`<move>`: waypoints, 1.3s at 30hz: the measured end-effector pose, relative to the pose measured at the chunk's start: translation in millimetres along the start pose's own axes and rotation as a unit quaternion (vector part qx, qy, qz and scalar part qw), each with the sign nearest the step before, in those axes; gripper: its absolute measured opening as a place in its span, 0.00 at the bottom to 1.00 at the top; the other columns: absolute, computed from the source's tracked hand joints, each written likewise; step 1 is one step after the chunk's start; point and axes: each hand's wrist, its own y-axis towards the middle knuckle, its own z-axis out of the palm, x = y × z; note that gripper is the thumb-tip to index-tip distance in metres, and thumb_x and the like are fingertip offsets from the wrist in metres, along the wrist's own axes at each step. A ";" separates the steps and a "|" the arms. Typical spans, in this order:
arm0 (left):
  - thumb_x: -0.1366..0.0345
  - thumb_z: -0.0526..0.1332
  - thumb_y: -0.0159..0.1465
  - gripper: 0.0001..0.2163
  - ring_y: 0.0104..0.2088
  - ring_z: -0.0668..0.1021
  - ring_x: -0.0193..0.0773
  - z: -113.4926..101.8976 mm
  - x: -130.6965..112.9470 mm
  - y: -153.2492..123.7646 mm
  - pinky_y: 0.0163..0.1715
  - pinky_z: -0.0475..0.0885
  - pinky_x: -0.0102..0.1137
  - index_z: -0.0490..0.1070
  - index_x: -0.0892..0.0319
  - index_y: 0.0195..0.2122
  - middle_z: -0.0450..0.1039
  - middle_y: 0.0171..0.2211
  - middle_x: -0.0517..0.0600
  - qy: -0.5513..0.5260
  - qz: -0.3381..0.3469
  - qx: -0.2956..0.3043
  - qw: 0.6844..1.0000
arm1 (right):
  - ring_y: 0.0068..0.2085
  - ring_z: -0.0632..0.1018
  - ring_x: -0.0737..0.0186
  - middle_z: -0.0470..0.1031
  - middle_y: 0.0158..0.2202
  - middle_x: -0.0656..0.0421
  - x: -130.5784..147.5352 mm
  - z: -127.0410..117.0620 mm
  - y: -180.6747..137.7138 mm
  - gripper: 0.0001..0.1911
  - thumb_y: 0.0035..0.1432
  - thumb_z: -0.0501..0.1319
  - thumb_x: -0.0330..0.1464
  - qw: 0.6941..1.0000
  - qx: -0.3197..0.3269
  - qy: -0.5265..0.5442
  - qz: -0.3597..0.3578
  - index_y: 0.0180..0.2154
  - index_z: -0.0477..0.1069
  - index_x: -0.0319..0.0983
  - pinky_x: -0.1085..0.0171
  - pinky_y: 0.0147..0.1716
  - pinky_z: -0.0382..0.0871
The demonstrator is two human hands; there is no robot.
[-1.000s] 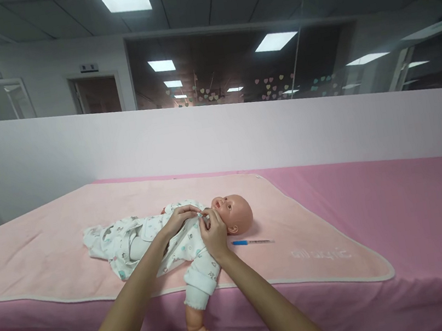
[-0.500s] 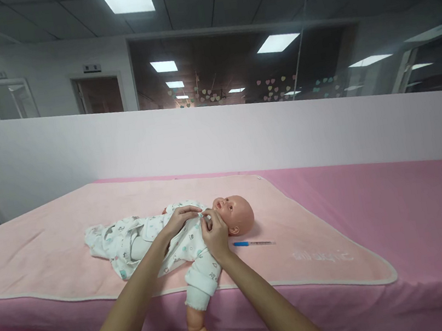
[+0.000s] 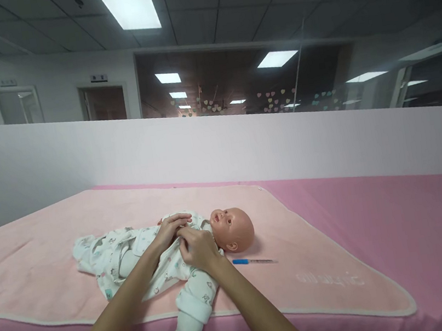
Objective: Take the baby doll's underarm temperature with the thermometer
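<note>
A bald baby doll (image 3: 234, 229) lies on its back, head to the right, in a white printed baby shirt (image 3: 168, 270). My left hand (image 3: 171, 231) rests over the chest, its fingers reaching forward and closed on the shirt front. Close against it, my right hand (image 3: 198, 249) has curled fingers pinching the same shirt front below the neck. The fabric between the fingertips is mostly hidden. The doll's near arm (image 3: 194, 307) hangs over the table's front edge, its sleeve on and its hand out of frame. Loose printed cloth covers the legs.
A blue-capped pen-like stick, perhaps a thermometer (image 3: 252, 261), lies beside the doll's head. Under the doll spreads a peach mat (image 3: 299, 242) with white edging, on a pink tablecloth (image 3: 430, 234). A white partition (image 3: 243, 145) with glass above stands behind the table.
Both hands have moved from the collar by the doll's chin down to the chest. The view has tilted up slightly, and the doll's hanging hand has left the frame.
</note>
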 end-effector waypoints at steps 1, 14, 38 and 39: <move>0.68 0.64 0.46 0.10 0.28 0.73 0.33 -2.3 0.6 0.2 0.30 0.65 0.27 0.75 0.62 0.31 0.75 0.28 0.49 0.000 -0.003 -0.003 1.000 | 0.31 0.73 0.65 0.74 0.32 0.59 -0.4 -0.8 1.8 0.10 0.50 0.51 0.26 1.000 -0.005 0.017 0.016 0.34 0.68 0.40 0.69 0.28 0.63; 0.61 0.62 0.52 0.11 0.31 0.71 0.35 -26.1 -24.3 -38.5 0.31 0.63 0.28 0.73 0.62 0.34 0.71 0.31 0.50 0.161 -0.040 0.082 0.983 | 0.30 0.71 0.68 0.70 0.32 0.62 -1.5 -3.4 0.6 0.05 0.53 0.54 0.32 0.990 0.013 0.075 0.122 0.30 0.67 0.41 0.71 0.27 0.59; 0.73 0.57 0.48 0.09 0.26 0.66 0.29 -19.1 -16.1 -47.9 0.27 0.60 0.25 0.61 0.60 0.31 0.64 0.27 0.44 0.166 0.062 0.084 0.981 | 0.33 0.73 0.67 0.72 0.32 0.60 -3.0 -0.4 -0.3 0.07 0.55 0.53 0.32 0.990 -0.018 0.093 0.107 0.31 0.69 0.40 0.71 0.30 0.61; 0.74 0.57 0.47 0.09 0.26 0.66 0.29 -19.9 -15.5 -47.4 0.27 0.60 0.25 0.61 0.60 0.31 0.65 0.26 0.44 0.159 0.060 0.078 0.982 | 0.32 0.73 0.67 0.72 0.31 0.60 -3.1 -0.2 -0.2 0.07 0.55 0.53 0.32 0.990 -0.018 0.091 0.106 0.31 0.69 0.40 0.71 0.30 0.61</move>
